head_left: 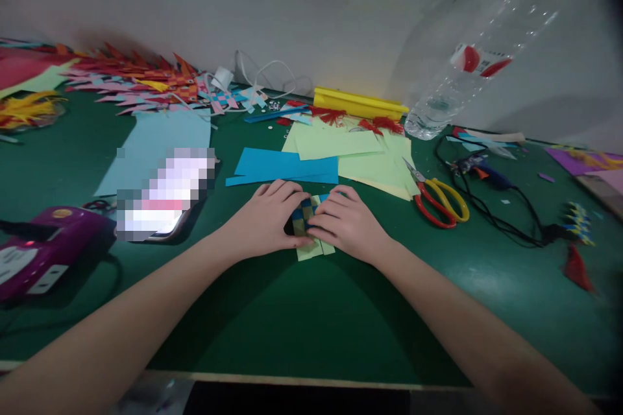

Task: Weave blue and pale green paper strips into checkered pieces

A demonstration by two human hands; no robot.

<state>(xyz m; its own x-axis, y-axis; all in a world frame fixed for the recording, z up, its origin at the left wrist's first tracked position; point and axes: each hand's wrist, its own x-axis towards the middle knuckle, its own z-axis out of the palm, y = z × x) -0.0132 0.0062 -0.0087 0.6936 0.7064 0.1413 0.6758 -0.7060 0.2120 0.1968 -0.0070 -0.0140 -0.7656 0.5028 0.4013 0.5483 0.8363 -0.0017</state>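
A small woven piece of blue and pale yellow paper strips [304, 213] lies on the green table between my hands. My left hand [272, 217] is curved round its left side, thumb at the near edge and fingers at the far edge. From the right, my right hand [345, 224] grips it with bent fingers on the weave. Pale strip ends stick out toward me, and a bit of blue shows by the right fingers. Part of the weave is hidden under both hands. Just beyond lie blue paper strips [277, 166] and pale green paper sheets [374, 165].
Red and yellow scissors [440, 201] lie right, near a glue gun [487, 172] with a black cord. A plastic bottle [479, 65] stands behind. At left are a lit phone [165, 198], a purple power strip [48, 249] and a light blue sheet [168, 130]. Woven paper pieces [146, 81] line the wall.
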